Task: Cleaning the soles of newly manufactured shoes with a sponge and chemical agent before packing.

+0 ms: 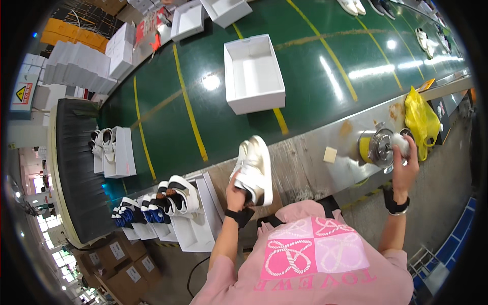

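My left hand (235, 196) is closed around the heel end of a pair of white sneakers (255, 170), held upright with the toes pointing away over the metal edge. On the right, my right hand (405, 170) has its fingers closed on a white wad (400, 144), apparently cloth or cotton. This wad is at the top of a round metal pump can (376, 147) with a yellow band. Whether the wad touches the can's top is hard to tell. A small cream square pad (330, 154) lies between the sneakers and the can.
Across the green conveyor belt (198, 109), an open white shoebox (254, 99) stands ahead. Boxes with sneakers (183, 195) line the near left. Beside the can hangs a yellow plastic bag (421, 119). More shoes (352, 6) sit far right; stacked white cartons (76, 63) stand far left.
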{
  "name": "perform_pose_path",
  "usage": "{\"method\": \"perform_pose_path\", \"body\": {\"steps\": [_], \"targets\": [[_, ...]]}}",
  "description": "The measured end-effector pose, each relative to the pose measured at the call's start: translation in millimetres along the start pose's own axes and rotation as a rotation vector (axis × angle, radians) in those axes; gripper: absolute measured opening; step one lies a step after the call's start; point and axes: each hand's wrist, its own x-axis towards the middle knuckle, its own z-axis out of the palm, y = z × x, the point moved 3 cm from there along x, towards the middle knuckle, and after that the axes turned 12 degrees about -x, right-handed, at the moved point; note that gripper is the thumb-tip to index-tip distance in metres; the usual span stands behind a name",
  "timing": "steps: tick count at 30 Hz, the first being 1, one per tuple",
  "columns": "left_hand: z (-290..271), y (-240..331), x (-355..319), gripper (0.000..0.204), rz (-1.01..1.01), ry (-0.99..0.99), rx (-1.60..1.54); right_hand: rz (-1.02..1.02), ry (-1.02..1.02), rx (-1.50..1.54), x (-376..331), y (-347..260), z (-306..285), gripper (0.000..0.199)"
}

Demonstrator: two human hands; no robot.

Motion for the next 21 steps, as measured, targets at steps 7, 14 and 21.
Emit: {"method": "perform_pose_path", "body": {"steps": [7, 14, 21], "targets": [[0, -70, -28, 0.051, -0.327, -0.111, -1.184, -0.231, -0.764, 0.414, -78, -117, 152, 0.036], [-13, -115, -57, 0.05, -0.3, 0.065, -1.197, -0.912, -0.999, 0.531, -186, -188, 196, 0.043], [-9, -116, -51, 0.05, -0.327, 0.094, -1.255, -0.447, -0.972, 0.382, -163, -170, 284, 0.039]]}}
